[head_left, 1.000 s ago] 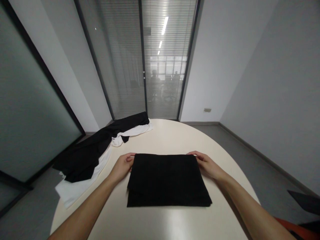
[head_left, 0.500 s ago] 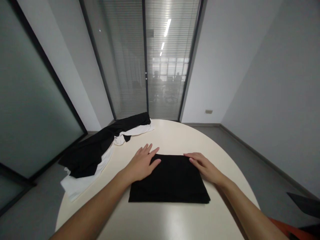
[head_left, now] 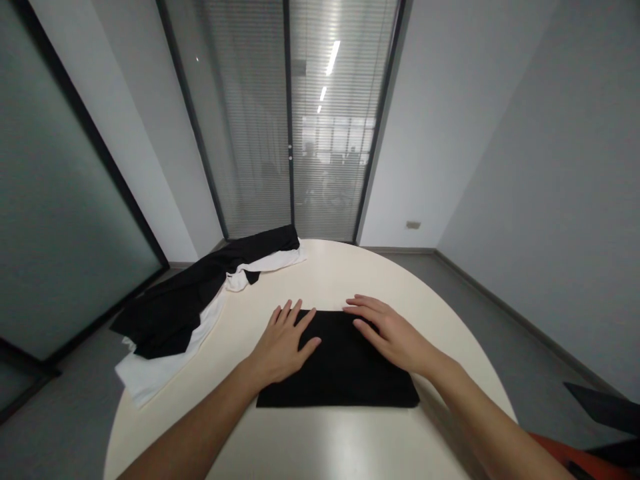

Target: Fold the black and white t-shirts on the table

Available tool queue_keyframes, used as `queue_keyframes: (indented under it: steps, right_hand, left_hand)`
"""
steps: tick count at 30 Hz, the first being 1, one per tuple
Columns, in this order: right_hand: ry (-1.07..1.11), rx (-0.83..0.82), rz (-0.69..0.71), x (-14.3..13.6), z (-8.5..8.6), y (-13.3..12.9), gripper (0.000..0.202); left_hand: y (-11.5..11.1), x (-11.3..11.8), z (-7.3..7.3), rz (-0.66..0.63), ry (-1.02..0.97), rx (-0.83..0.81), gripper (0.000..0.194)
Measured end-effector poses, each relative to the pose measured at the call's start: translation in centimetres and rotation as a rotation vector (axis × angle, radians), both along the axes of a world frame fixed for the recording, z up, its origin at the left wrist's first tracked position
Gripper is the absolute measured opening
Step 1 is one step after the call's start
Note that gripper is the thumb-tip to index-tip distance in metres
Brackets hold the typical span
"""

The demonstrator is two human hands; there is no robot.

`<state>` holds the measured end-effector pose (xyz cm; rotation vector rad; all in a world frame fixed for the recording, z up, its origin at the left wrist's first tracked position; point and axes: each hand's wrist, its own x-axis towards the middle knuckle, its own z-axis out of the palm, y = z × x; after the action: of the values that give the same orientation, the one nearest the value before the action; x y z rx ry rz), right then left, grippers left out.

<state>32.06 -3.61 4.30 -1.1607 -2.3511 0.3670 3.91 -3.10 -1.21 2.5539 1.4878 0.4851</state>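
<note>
A black folded cloth point(head_left: 340, 373), perhaps a garment, lies flat on the pale round table point(head_left: 320, 437) in front of me. My left hand point(head_left: 285, 343) rests on its left side with fingers spread, the fingertips at the far left corner. Over the far right part of the cloth is my right hand point(head_left: 387, 330), fingers stretched out to the left. Whether it touches the fabric or hovers just above I cannot tell. That hand covers the far right corner. Neither hand grips anything.
Black clothing point(head_left: 200, 293) is heaped along the table's far left edge, with white cloth point(head_left: 155, 373) under it. A chair with an orange seat point(head_left: 545, 447) stands at the lower right. Glass panels with blinds point(head_left: 325, 180) and a wall lie beyond the table.
My right hand has moved left from the cloth's right edge over its far right part, with its fingers spreading. My left hand has shifted slightly toward me; the cloth stays in place.
</note>
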Motion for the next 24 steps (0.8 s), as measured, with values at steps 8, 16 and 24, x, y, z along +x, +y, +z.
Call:
queue_keyframes:
  steps: [8,16,24]
  right_hand:
    - [-0.256,-0.102,0.111,-3.7,-2.4,-0.9,0.069]
    - [-0.219,-0.088,0.102,-3.5,-3.3,-0.7,0.07]
    - [-0.101,-0.053,-0.047,-2.0,-4.0,0.0,0.053]
  left_hand:
    - [-0.3,0.1,0.3,0.022,0.069,0.0,0.069]
    - [-1.0,0.9,2.5,-0.043,-0.004,0.036,0.061]
    - [-2.1,1.7,1.7,-0.126,0.065,-0.06,0.08]
